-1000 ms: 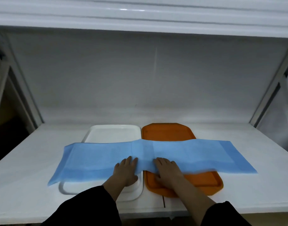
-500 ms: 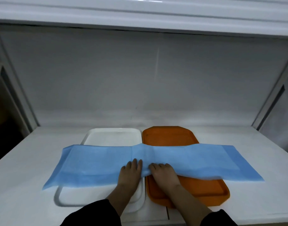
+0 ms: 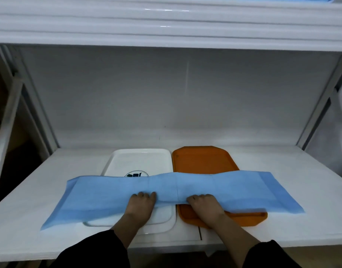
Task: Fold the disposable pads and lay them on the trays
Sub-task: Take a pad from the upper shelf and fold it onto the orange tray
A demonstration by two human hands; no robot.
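A long blue disposable pad [image 3: 108, 194] lies folded lengthwise across both trays, its ends hanging over onto the shelf. The white tray [image 3: 139, 161] sits left with a dark logo showing, and the orange tray [image 3: 203, 159] sits right beside it. My left hand [image 3: 140, 206] curls its fingers over the pad's near edge above the white tray. My right hand [image 3: 206, 206] grips the same near edge above the orange tray. The fingertips are tucked into the pad.
The trays rest on a white shelf surface [image 3: 40, 194] with a back wall behind. An upper shelf [image 3: 166, 26] overhangs close above. Metal uprights [image 3: 321, 105] frame the right and left sides. A seam [image 3: 200, 233] runs in the shelf near the front edge.
The pad's near edge has been drawn toward me, uncovering more of both trays and the white tray's logo. My hands moved slightly apart and curled onto the edge.
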